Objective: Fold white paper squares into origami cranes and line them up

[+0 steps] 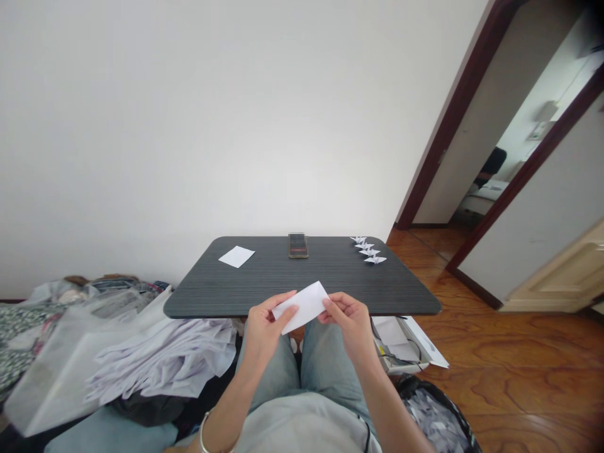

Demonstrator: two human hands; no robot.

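Both my hands hold a folded white paper [302, 307] above the near edge of a dark grey table [245, 283]. My left hand [268, 324] pinches its lower left part, and my right hand [342, 318] grips its right end. Farther off on the table lie a flat white paper sheet [236, 257] and a phone [298, 245] in a dark case, standing near the back edge. Several small white origami birds [368, 250] form a row at the back right.
A heap of white sheets [160, 358] and plastic bags lies to my left. A bag of paper scraps [434, 418] sits at my lower right, beside a white box [401, 346] under the table edge. A wall stands behind the table; a doorway and wooden floor lie right.
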